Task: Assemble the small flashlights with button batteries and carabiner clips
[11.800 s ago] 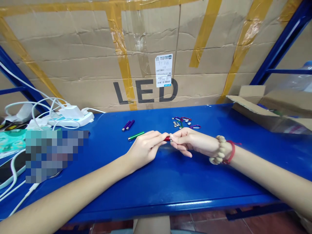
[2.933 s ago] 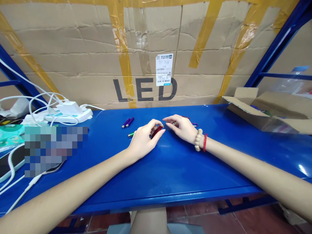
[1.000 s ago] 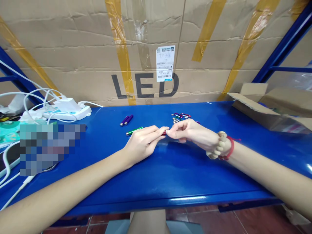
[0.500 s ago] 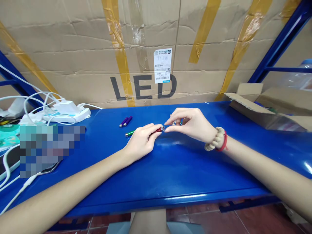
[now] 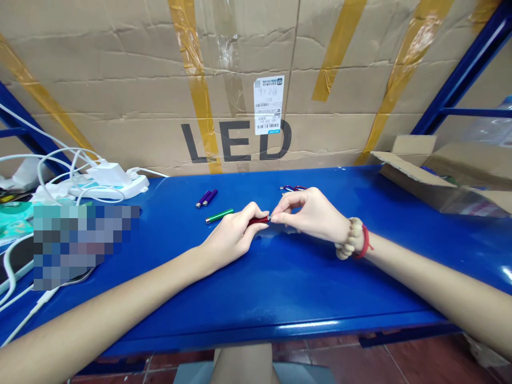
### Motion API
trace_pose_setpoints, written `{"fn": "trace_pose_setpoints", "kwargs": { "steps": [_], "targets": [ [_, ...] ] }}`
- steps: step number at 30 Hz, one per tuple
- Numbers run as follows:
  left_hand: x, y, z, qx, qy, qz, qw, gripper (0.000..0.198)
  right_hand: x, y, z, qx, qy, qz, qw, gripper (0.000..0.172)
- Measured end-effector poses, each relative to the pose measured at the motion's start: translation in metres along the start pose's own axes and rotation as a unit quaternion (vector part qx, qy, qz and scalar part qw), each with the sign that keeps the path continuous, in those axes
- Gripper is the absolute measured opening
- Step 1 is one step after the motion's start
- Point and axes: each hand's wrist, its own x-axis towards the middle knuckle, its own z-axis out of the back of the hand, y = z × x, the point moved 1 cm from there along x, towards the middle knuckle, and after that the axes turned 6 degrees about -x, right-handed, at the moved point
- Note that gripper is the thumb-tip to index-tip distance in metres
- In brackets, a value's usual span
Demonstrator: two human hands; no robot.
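Note:
My left hand (image 5: 236, 234) is closed round a small red tube (image 5: 258, 220), holding it low over the blue shelf top (image 5: 280, 282). My right hand (image 5: 310, 216) pinches at the tube's right end with thumb and forefinger; what sits between the fingertips is too small to name. A bead bracelet and a red cord circle my right wrist. A green tube (image 5: 219, 215) lies just left of my left hand. Two purple tubes (image 5: 207, 198) lie further back. Coloured clips and small silver parts (image 5: 293, 188) peek out behind my right hand.
A large cardboard sheet marked LED (image 5: 240, 106) stands along the back. A white power strip with chargers and cables (image 5: 108, 184) sits at the left. An open cardboard box (image 5: 444, 176) lies at the right. Blue rack posts rise on both sides.
Half a second ago my right hand was raised near the small silver parts; it has come down and now pinches at the red tube's end. My left hand has kept hold of the tube.

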Motion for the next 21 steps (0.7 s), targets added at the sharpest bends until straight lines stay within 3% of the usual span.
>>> {"fn": "trace_pose_setpoints", "kwargs": {
  "steps": [3,7,13,18,21],
  "targets": [
    [-0.001,-0.001,0.0,0.0,-0.021,-0.015,1.0,0.003,-0.003,0.003,-0.004,0.105,0.064,-0.127,0.984,0.036],
    [0.0,-0.001,0.0,-0.008,-0.026,-0.012,1.0,0.003,-0.003,0.006,-0.002,0.176,0.108,-0.179,0.962,0.035],
    [0.003,0.0,-0.001,-0.027,-0.027,0.009,0.999,0.016,0.002,0.0,0.002,0.176,0.101,-0.16,0.966,0.038],
    [0.004,0.001,-0.001,-0.018,-0.025,0.02,0.999,0.019,0.004,0.0,0.004,0.115,0.1,-0.126,0.98,0.042],
    [0.005,0.0,0.0,-0.024,-0.03,0.042,0.998,0.027,0.008,-0.001,0.015,0.031,0.04,-0.089,0.995,0.044]
  ]
}}
